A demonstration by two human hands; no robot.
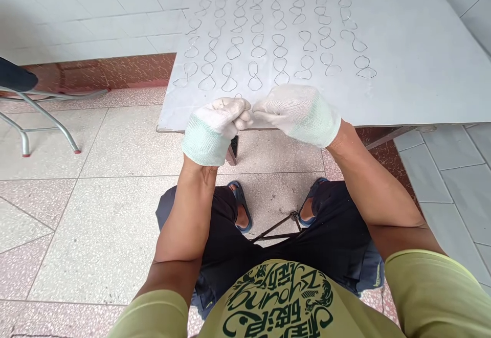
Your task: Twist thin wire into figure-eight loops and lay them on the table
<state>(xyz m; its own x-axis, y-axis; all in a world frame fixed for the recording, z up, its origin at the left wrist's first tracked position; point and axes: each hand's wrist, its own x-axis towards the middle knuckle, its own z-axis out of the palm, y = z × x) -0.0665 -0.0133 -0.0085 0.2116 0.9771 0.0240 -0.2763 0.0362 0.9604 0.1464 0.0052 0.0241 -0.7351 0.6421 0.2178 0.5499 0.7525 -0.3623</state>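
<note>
Both my hands wear white knit gloves with pale green cuffs and meet fingertip to fingertip over the table's front edge. My left hand (226, 115) is closed in a pinch, and a small curve of thin dark wire (238, 95) shows just above its fingers. My right hand (293, 110) is closed too, its thumb and forefinger pressed together close to the left fingertips. The gloves hide most of the wire between them. Beyond the hands, several wire pieces twisted into figure-eights (254, 76) lie in rows on the white table (414, 72).
On the left stands a metal-legged stool (49, 115) on the speckled tile floor (123, 225). White wall tiles (107, 16) rise behind it. Below me, a dark thin metal frame (278, 228) lies between my sandalled feet.
</note>
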